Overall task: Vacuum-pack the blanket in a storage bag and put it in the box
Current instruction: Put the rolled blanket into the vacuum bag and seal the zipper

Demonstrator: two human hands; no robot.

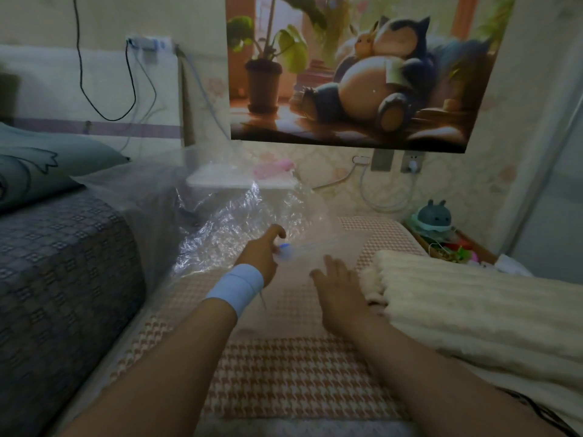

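Blanket (467, 298) lies folded, unbagged; our left hand (263, 257) pinches the bag (252, 222), right hand (339, 288) open, empty; everything remains.

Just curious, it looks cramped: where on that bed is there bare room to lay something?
The checked sheet lies bare between the forearms. Crowded elsewhere: clear bag ahead under both hands, cream blanket right, grey bedding left.

Bag ahead, blanket to the right

The storage bag (252, 222) lies on the bed (284, 373), ahead of both hands. The folded blanket (457, 304) lies to its right, just beside the right hand (337, 288). A pillow (47, 165) sits far left; the poster (356, 70) hangs behind.
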